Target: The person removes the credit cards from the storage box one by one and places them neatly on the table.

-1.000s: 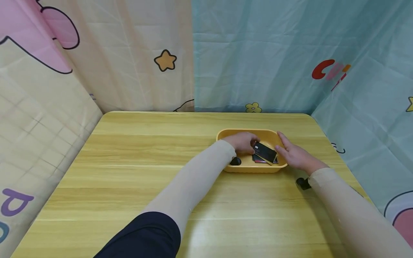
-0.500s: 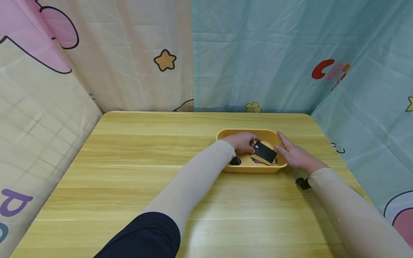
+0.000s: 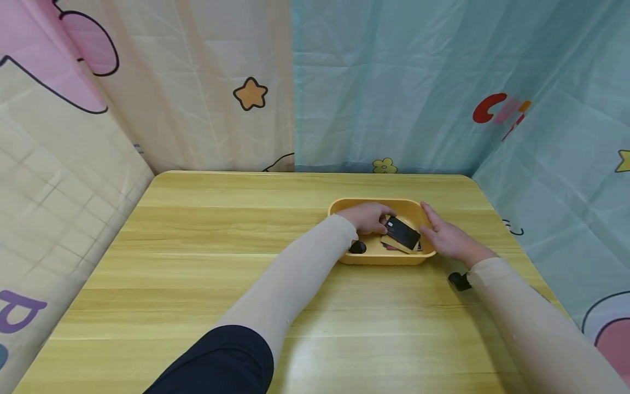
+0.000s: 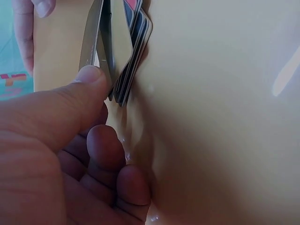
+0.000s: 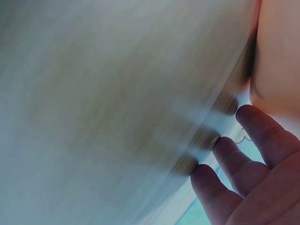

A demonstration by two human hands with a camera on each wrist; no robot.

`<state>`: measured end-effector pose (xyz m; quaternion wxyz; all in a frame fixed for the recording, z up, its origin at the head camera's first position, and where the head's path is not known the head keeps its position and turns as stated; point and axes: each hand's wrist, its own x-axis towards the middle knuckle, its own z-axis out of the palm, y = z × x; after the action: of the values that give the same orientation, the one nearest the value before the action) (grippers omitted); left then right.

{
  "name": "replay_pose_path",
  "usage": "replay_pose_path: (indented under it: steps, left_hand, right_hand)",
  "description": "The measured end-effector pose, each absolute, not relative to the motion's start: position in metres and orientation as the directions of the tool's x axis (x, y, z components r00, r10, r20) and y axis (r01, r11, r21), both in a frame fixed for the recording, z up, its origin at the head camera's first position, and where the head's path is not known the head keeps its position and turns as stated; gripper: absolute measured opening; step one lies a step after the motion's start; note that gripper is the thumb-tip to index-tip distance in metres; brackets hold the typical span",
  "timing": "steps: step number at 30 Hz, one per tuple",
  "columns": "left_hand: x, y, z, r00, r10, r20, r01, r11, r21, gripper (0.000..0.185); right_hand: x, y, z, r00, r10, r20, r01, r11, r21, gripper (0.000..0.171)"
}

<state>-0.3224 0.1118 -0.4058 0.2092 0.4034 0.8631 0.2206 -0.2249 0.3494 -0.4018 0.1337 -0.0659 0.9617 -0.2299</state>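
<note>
Tilted further since earlier, the cards (image 3: 402,232) stay pinched by my left hand (image 3: 368,216); left wrist view alone shows several stacked edges. Right hand (image 3: 445,237), apparently relaxed, rests against the tray (image 3: 381,257).

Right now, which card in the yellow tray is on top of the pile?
The black card, tilted, lies uppermost in the yellow tray; the left hand pinches the stack. The reddish cards only peek out beneath.
</note>
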Motion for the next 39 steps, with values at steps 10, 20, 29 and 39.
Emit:
replay_pose_path:
  steps: [10,20,29,39]
  left_hand:
    - [-0.325,0.114,-0.405,-0.582,0.791,-0.189,0.615,0.580,0.534,0.056]
    - [-0.319,0.106,-0.388,-0.629,0.740,-0.240,0.506,0.623,0.596,0.060]
    - [-0.312,0.096,-0.377,-0.662,0.719,-0.211,0.493,0.630,0.600,0.059]
    - [-0.313,0.094,-0.378,-0.640,0.746,-0.181,0.535,0.603,0.592,0.060]
  right_hand:
    - [-0.224,0.347,-0.400,-0.961,-0.171,-0.218,-0.057,0.891,-0.450,0.072]
    - [-0.223,0.348,-0.399,-0.959,-0.190,-0.210,-0.081,0.896,-0.438,0.072]
    - [-0.220,0.348,-0.395,-0.959,-0.166,-0.229,-0.058,0.907,-0.417,0.072]
    - [-0.222,0.349,-0.396,-0.959,-0.171,-0.226,-0.062,0.904,-0.424,0.073]
